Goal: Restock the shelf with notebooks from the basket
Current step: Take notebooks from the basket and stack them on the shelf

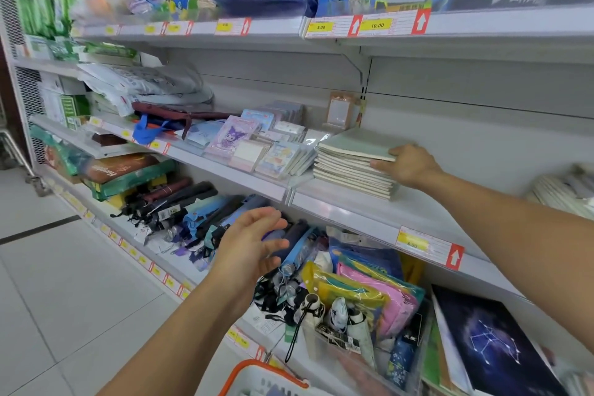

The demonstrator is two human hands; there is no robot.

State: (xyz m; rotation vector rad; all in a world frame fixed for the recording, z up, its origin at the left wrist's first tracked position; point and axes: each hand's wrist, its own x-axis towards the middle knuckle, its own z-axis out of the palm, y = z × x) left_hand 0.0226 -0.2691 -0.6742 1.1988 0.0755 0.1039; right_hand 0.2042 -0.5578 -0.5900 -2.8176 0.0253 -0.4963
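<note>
On shelf (369, 207), flat notebooks (352, 167), spines toward right hand (406, 164).

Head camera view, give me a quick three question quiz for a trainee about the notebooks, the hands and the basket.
1. True or false: the right hand is at the stack of notebooks on the middle shelf.
2. Multiple choice: the left hand is holding A) a notebook, B) an umbrella, C) nothing.
3. Short answer: what colour is the rim of the basket at the bottom of the view?

Key:
1. True; its fingers touch the stack's right-hand end.
2. C; it hangs open in front of the folded umbrellas on the lower shelf.
3. Orange.
</note>
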